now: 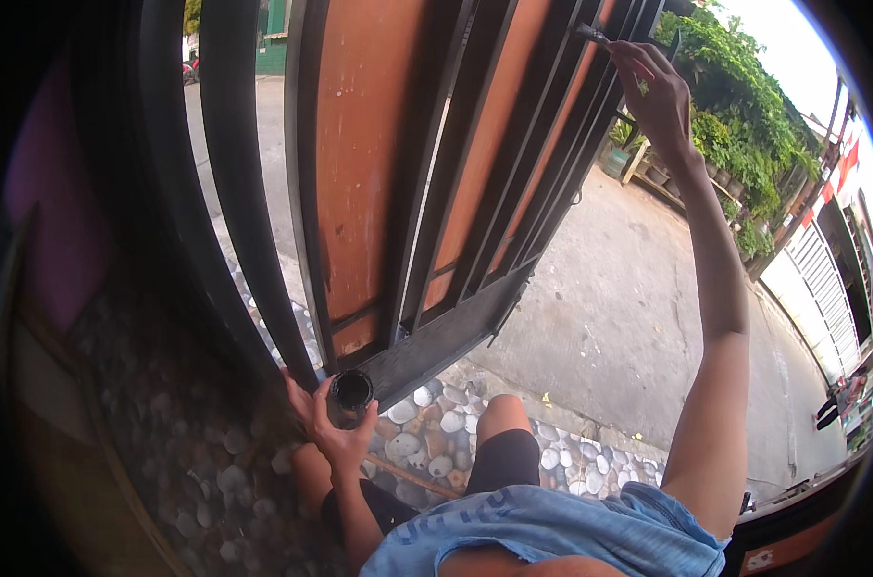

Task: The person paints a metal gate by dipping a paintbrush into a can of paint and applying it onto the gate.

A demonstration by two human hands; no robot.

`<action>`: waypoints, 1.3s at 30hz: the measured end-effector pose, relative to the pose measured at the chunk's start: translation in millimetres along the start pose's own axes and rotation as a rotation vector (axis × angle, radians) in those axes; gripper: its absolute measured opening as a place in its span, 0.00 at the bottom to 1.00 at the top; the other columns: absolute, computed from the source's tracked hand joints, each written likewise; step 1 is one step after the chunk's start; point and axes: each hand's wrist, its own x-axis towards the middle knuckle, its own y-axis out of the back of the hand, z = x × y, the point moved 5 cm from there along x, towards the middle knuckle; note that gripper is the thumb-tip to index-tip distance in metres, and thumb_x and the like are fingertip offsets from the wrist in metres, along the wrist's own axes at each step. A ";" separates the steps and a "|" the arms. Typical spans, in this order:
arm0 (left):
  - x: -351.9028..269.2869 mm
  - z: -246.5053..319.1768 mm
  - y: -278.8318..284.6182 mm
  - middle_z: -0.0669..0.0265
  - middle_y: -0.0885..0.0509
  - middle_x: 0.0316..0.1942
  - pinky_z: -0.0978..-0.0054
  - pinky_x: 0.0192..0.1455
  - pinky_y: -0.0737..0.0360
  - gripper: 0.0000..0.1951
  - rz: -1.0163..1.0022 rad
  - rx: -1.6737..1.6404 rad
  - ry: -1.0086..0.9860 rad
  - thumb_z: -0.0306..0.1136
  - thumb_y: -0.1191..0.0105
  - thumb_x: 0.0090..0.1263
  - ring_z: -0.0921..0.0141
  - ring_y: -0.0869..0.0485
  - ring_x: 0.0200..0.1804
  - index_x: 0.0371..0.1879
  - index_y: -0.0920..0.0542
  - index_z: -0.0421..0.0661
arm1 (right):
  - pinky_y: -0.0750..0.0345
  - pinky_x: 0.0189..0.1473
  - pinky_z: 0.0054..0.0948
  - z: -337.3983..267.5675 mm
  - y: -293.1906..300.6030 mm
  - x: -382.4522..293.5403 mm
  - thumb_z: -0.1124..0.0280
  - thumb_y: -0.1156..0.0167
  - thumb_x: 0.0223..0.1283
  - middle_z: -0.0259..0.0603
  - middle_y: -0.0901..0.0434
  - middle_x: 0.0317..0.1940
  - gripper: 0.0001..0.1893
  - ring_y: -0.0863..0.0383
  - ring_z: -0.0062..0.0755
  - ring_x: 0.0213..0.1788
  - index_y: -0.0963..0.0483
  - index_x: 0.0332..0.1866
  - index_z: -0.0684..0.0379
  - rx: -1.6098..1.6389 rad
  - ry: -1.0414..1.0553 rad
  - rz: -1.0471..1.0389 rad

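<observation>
Low in front of me, my left hand (339, 436) grips a small round container of black paint (353, 390), its rim coated dark. The container is close to the bottom of a metal gate with black bars (472, 159) and orange panels (357, 166). Raised high at the upper right, my right hand (653, 94) holds a paintbrush (592, 33) with dark bristles. The bristles are at one of the gate's dark bars near the top; whether they touch it I cannot tell. A dark metal plate (444, 360) runs along the gate's lower edge.
Pebble-patterned flooring (436, 440) lies around my knees, with a thin stick (411, 476) across it. Beyond the gate is a concrete road (595, 303). Potted plants (725, 130) stand on a rack at the far side. A person (837, 400) is in the distance at right.
</observation>
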 end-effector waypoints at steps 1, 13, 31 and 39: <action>0.7 0.4 0.0 0.39 0.50 0.76 0.47 0.76 0.42 0.32 0.000 -0.005 0.003 0.32 0.27 0.45 0.41 0.47 0.77 0.54 0.22 0.44 | 0.19 0.37 0.27 2.0 -1.6 -1.5 0.71 0.39 0.68 0.37 0.16 0.44 0.09 0.13 0.34 0.35 0.19 0.50 0.55 0.004 -0.049 -0.086; -1.9 0.1 1.3 0.40 0.46 0.75 0.48 0.74 0.38 0.34 0.022 0.068 -0.010 0.34 0.26 0.44 0.43 0.39 0.74 0.54 0.23 0.41 | 0.19 0.36 0.29 39.6 14.5 55.6 0.72 0.40 0.68 0.39 0.15 0.44 0.09 0.13 0.33 0.34 0.18 0.49 0.57 -0.015 -0.053 -0.039; -1.6 2.9 6.4 0.39 0.47 0.75 0.50 0.74 0.39 0.34 0.007 0.064 0.011 0.33 0.25 0.44 0.42 0.43 0.76 0.54 0.23 0.43 | 0.17 0.45 0.35 48.5 19.7 90.3 0.67 0.41 0.70 0.42 0.14 0.39 0.09 0.13 0.39 0.38 0.17 0.45 0.59 -0.114 0.348 -0.130; -1.6 3.5 4.6 0.39 0.46 0.75 0.49 0.74 0.39 0.34 0.027 0.059 0.009 0.34 0.25 0.43 0.43 0.42 0.75 0.54 0.23 0.43 | 0.17 0.38 0.22 102.7 11.9 104.7 0.60 0.38 0.68 0.35 0.13 0.29 0.13 0.12 0.23 0.33 0.16 0.40 0.60 0.283 -0.443 -0.307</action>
